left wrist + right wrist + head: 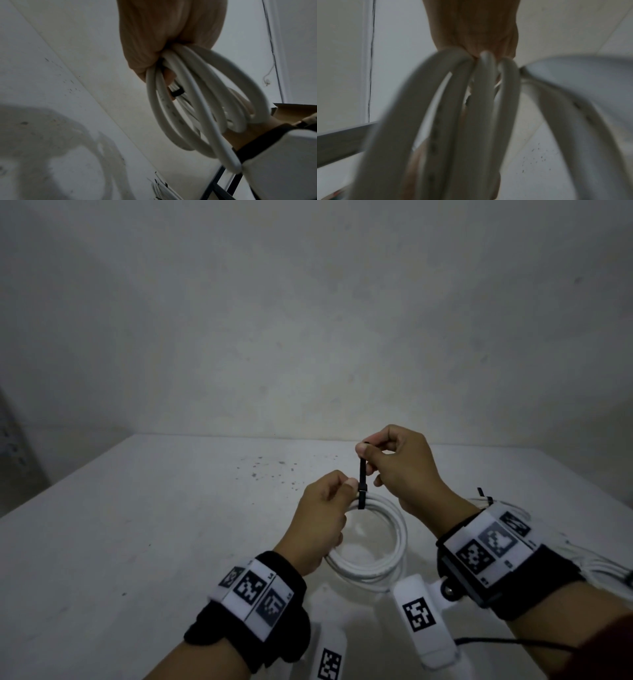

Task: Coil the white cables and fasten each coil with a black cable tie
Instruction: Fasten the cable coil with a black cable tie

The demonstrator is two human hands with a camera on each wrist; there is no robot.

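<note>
Above a pale, speckled table, your left hand holds a round coil of smooth white cable at its top, several loops bunched together, thumb and forefinger pinching where the black cable tie circles the bundle. Your right hand, raised at one o'clock from the left, pinches the tie's thin flat tail between thumb and forefinger, the strap standing near upright between the two hands. The other fingers of that hand curl loosely toward the palm. The coil hangs clear of the table, its lower arc near the white wrist cameras. The left wrist view shows the glossy loops fanning out from the clenched fingers, a black band crossing them. At three o'clock on the table, behind your right wrist, lies a pile of more white cables, a tie tail sticking up. Both wrists wear black straps with white marker tags.
</note>
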